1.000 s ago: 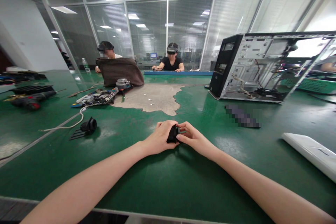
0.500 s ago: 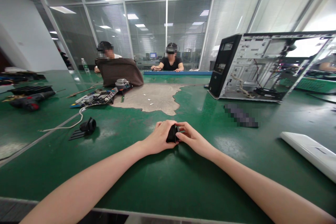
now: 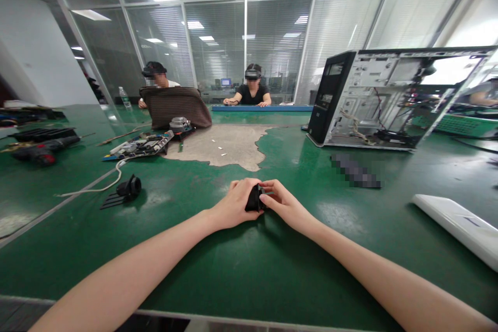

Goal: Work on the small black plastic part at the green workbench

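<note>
A small black plastic part [image 3: 253,199] is held between my two hands just above the green table [image 3: 272,275]. My left hand [image 3: 235,201] wraps round its left side, thumb along the lower edge. From the right, my right hand [image 3: 280,200] pinches it with thumb and fingertips. The fingers hide much of the part, so its exact kind does not show. To the left lies another black plastic piece [image 3: 131,187] with a round collar and flat prongs.
An open computer case [image 3: 334,98] stands at the right, near a white casing [image 3: 455,218] and a blurred dark object [image 3: 356,171]. Leftward lie a circuit board [image 3: 140,145], a white cable [image 3: 101,188] and a power drill [image 3: 42,150]. Two people sit across the table.
The whole view has shifted very slightly. Both hands keep the same grip on the black part, and nothing else has visibly moved.
</note>
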Motion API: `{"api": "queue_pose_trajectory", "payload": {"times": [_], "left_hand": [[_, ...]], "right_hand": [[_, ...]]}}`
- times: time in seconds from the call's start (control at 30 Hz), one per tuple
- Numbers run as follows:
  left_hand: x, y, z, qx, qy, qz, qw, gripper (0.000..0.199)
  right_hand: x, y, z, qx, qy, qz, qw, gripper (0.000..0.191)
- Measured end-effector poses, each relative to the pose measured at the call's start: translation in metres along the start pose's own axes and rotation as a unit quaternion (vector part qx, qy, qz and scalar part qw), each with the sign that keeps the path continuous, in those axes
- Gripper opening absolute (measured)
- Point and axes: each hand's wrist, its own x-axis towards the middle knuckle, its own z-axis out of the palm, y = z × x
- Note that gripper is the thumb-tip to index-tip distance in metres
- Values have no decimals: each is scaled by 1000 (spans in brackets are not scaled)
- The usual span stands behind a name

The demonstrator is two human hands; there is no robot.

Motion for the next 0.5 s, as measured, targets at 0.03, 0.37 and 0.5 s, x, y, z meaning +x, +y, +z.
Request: {"api": "queue_pose_trajectory", "payload": {"times": [0.03,0.37,0.5], "left_hand": [[0,0,0,0,1,1,1000,58],[-1,-1,0,0,0,-3,1000,60],[-1,0,0,3,1,-3,1000,59]], "right_hand": [[0,0,-1,-10,-6,4,1000,27],[-5,-9,2,46,-28,-15,998,22],[-2,-5,3,22,-2,-14,1000,20]]}}
